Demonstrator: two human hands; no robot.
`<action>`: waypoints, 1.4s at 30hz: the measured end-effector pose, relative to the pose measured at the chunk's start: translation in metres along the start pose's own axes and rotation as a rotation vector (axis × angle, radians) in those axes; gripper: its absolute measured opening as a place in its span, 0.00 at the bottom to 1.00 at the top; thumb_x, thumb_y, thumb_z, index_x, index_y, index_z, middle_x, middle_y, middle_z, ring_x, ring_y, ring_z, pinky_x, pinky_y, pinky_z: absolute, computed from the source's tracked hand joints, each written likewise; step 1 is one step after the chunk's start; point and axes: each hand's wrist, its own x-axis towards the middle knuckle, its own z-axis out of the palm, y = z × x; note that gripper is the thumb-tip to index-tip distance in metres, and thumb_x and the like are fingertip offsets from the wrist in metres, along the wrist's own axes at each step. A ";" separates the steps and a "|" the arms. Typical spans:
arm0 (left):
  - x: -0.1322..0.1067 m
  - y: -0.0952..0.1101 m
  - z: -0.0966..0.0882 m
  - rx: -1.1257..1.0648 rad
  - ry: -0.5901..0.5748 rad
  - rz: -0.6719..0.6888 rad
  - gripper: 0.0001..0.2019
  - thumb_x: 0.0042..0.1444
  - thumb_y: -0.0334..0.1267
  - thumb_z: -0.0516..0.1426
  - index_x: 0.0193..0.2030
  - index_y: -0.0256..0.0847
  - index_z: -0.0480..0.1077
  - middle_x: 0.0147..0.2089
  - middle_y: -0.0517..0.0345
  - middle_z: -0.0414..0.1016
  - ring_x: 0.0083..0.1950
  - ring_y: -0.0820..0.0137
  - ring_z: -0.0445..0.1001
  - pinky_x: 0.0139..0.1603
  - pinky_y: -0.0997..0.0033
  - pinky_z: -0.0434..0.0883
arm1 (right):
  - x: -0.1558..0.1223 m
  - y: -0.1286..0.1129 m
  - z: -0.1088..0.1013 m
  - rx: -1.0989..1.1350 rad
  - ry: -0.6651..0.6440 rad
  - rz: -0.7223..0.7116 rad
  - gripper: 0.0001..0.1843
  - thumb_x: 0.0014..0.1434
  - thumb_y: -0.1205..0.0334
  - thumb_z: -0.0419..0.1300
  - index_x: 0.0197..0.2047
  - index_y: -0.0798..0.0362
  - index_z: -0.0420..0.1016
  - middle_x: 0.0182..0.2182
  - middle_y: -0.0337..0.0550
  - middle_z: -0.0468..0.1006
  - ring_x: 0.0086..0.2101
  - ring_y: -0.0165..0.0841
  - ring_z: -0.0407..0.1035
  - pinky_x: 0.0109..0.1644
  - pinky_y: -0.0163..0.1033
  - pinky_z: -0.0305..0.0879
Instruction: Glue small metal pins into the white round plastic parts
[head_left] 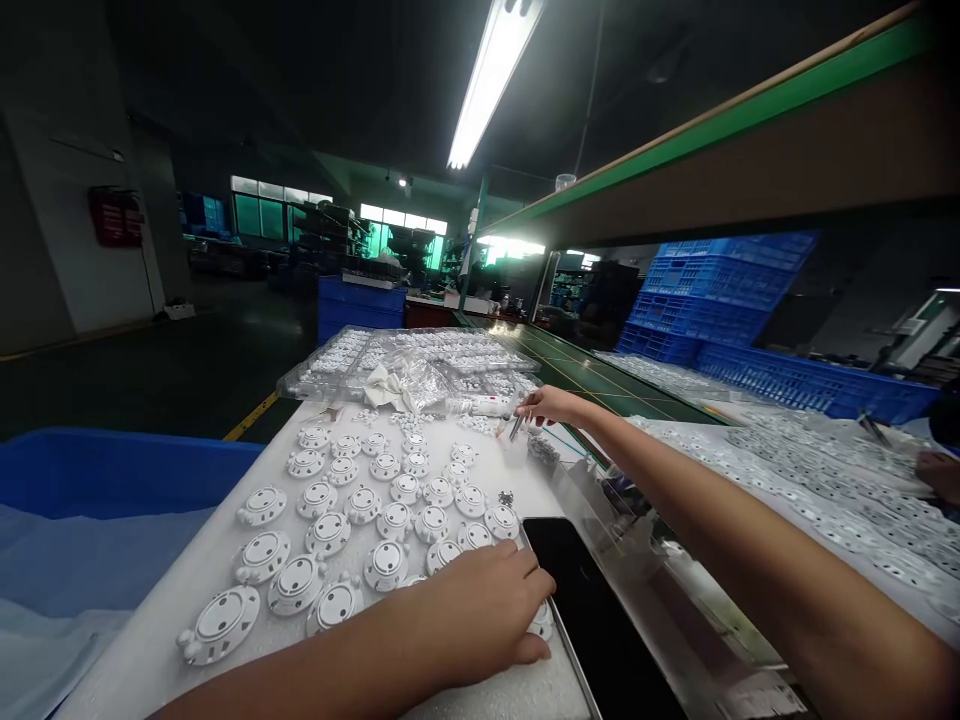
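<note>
My left hand [491, 605] rests low on the white board, its fingers curled around a white round plastic part [541, 622] that shows between finger and thumb. Most of that part is hidden by the hand. Farther off, my right hand [551, 405] pinches metal tweezers [516, 428], pointed down over the board. Several similar round parts [386, 565], each with two dark dots on top, stand in loose rows left of my hands. A small pile of tiny dark pieces [506, 497] lies between my hands, and grey bits [541, 450] lie below the right one.
A black phone [592, 610] lies beside my left hand. Clear trays of white parts [337, 355] and a crumpled plastic bag [420, 380] occupy the far end. A blue bin [150, 470] stands left. Stacked blue crates [697, 300] and another person's hand [937, 470] are at right.
</note>
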 end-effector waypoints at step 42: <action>0.000 0.008 -0.006 0.002 -0.045 -0.021 0.16 0.60 0.37 0.59 0.55 0.37 0.67 0.52 0.48 0.72 0.53 0.59 0.71 0.53 0.62 0.69 | -0.286 0.006 0.052 -0.009 1.473 0.033 0.21 0.62 0.40 0.53 0.41 0.48 0.73 0.27 0.39 0.73 0.27 0.31 0.67 0.30 0.36 0.57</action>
